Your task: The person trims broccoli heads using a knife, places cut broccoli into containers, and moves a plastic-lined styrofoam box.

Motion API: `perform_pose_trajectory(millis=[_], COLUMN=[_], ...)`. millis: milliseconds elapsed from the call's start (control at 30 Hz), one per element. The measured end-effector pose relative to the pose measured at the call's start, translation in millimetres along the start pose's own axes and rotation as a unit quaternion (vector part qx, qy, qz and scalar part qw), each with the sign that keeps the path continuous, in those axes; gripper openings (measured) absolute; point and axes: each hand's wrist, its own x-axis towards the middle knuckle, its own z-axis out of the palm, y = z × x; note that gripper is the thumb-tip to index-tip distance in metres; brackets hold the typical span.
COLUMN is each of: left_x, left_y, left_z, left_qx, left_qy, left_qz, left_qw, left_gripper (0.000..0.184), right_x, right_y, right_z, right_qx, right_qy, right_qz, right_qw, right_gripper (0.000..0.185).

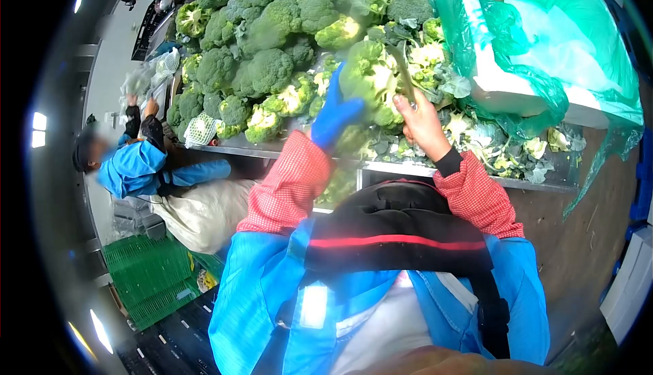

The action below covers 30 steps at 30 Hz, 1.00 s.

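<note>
Right grip (426, 125) snug around knife (404, 74), left grip (335, 113) wide on broccoli (369, 81).

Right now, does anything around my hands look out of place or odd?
Yes, the green plastic in the white box looks askew: it bunches over the rim, and one end hangs loose past the table. Also odd: your left hand wears a blue glove; the right hand looks bare.
</note>
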Motion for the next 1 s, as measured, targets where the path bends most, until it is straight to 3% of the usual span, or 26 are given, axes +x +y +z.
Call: perform_pose_trajectory(millis=[67,200,233,300,367,433,567,667,700,800,833,933,967,1000], left_x=[11,5,7,15,12,10,2,1,5,12,18,31,40,38], left_y=[-21,-6,-8,-8,-3,3,15,14,1,-23,-29,-37,-56,-50], left_z=[-3,-7,-14,-31,-39,-45,-40,-26,-31,-37,-42,-29,-36,-34], left_qx=[-0.064,-0.014,-0.029,-0.060,-0.005,0.082,0.055,0.154,0.167,0.199,0.256,0.218,0.304,0.290], left_qy=[0.049,0.064,0.049,0.019,-0.005,0.008,-0.020,0.029,0.022,0.020,0.037,0.094,0.129,0.122], left_qz=[0.050,-0.014,0.000,0.027,0.021,0.002,-0.016,-0.049,-0.014,-0.022,-0.043,-0.049,-0.018,-0.028], left_qw=[0.996,0.998,0.998,0.998,1.000,0.997,0.998,0.986,0.986,0.979,0.965,0.970,0.944,0.949], left_gripper=[0.093,0.089,0.089,0.089,0.089,0.088,0.087,0.079,0.080,0.082,0.084,0.086,0.088,0.087], right_x=[3,-13,-17,-27,-31,-29,-17,-14,-16,-17,-18,-13,-14,-13], right_y=[14,-6,-5,-11,-17,-24,-16,12,19,33,32,33,29,28], right_z=[0,-20,-25,-33,-34,-32,-36,-34,-29,-25,-25,-20,-18,-18], right_qx=[-0.091,-0.238,-0.321,-0.439,-0.531,-0.559,-0.587,-0.611,-0.613,-0.629,-0.633,-0.642,-0.639,-0.643], right_qy=[0.010,0.042,0.085,0.076,0.090,0.071,0.083,0.118,0.118,0.095,0.078,0.070,0.071,0.071], right_qz=[-0.042,-0.107,-0.223,-0.300,-0.376,-0.386,-0.382,-0.329,-0.307,-0.291,-0.288,-0.284,-0.287,-0.286], right_qw=[0.995,0.964,0.916,0.843,0.754,0.730,0.708,0.710,0.718,0.714,0.715,0.709,0.710,0.707], right_gripper=[0.047,0.029,0.017,0.014,0.010,0.010,0.013,0.013,0.013,0.013,0.010,0.007,0.005,0.006])
